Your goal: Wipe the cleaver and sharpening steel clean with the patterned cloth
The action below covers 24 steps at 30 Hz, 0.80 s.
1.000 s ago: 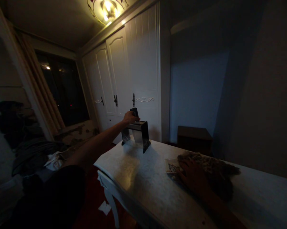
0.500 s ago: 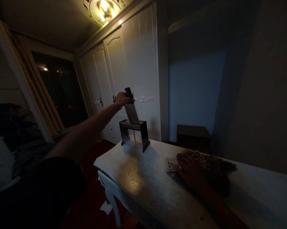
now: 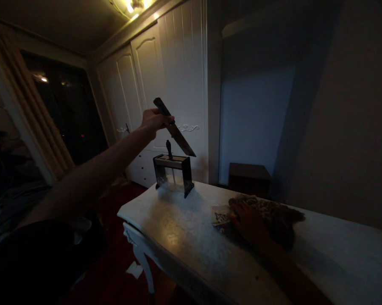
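Above the knife block my left hand [image 3: 155, 119] grips the dark handle of a kitchen knife [image 3: 182, 138], whose wide blade slants down to the right, clear of the slots. The knife block [image 3: 163, 161] has a dark frame and see-through sides, and stands at the table's far left end. One more dark handle [image 3: 168, 148] sticks up from its top. On the right, my right hand [image 3: 246, 218] has its fingers curled over a bunched, patterned cloth [image 3: 273, 214] lying on the table; shadow hides part of the grip.
The white table [image 3: 191, 224] has a curved front edge and carved leg. A white wardrobe [image 3: 178, 76] rises behind it, beside a low brown cabinet [image 3: 249, 173]. White paper [image 3: 134, 270] lies on the red floor. The light is dim.
My left hand has lifted the kitchen knife up out of the block and a little left; its blade now shows to the tip. My right hand stays on the cloth. The view has shifted slightly.
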{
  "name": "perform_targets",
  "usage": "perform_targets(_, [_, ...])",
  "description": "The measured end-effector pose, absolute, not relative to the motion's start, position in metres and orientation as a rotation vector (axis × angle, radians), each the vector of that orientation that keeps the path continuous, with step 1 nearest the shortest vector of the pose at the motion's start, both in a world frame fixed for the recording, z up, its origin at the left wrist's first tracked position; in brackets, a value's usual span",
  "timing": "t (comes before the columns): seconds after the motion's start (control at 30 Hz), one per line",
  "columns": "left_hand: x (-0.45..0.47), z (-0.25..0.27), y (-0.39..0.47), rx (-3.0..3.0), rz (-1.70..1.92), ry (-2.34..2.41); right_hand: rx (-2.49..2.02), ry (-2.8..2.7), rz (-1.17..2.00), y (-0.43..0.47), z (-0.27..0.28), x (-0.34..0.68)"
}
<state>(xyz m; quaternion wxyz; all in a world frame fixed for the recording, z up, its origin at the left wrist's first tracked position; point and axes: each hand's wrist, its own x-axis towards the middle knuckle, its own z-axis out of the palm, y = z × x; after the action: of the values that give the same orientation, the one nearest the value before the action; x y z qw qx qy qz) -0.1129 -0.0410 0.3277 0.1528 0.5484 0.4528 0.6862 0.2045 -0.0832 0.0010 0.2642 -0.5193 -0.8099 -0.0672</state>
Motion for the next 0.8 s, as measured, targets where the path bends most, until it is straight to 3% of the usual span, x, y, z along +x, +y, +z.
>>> perform_targets(0.27, [-0.066,0.266,-0.060,1.432,1.956,0.926,-1.383,-1.785,-0.204,-0.069,0.037,0.279])
perform_targets(0.53, [-0.005,0.168,-0.068,1.066,1.913,0.695,-1.731,-1.926,0.362,-0.078,0.031,0.326])
perform_targets(0.8, [0.028,0.105,-0.070,0.805,1.804,0.671,-1.785,-1.644,0.508,-0.081,0.042,0.338])
